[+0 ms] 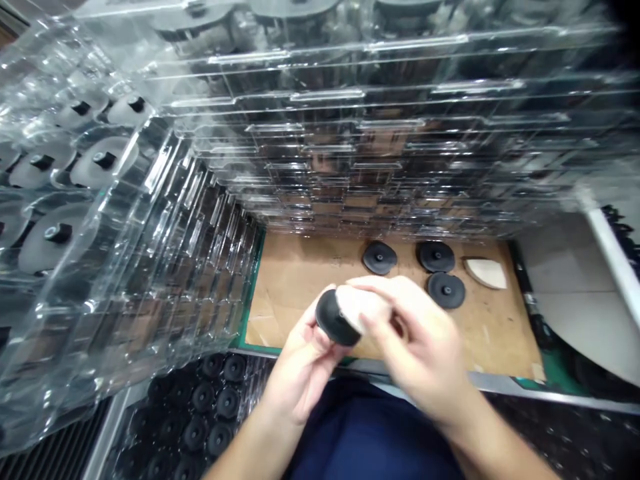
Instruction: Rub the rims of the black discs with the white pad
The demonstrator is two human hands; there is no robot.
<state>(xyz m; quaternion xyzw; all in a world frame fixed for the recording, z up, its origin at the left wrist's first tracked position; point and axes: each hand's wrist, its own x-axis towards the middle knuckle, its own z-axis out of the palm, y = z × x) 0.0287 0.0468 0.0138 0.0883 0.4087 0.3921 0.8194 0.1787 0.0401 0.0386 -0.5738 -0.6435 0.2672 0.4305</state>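
My left hand grips a round black disc part from below, fingers curled round its edge. My right hand is closed on a pale white wedge-shaped piece and presses it against the disc. Both hands hover over the near edge of a brown cardboard sheet. Three more black discs lie flat on the cardboard just beyond my right hand. A second white wedge piece rests to the right of them.
Tall stacks of clear plastic trays wall in the back and the left side; some hold grey discs with black hubs. A tray of several black discs sits low at my left. A white surface lies right.
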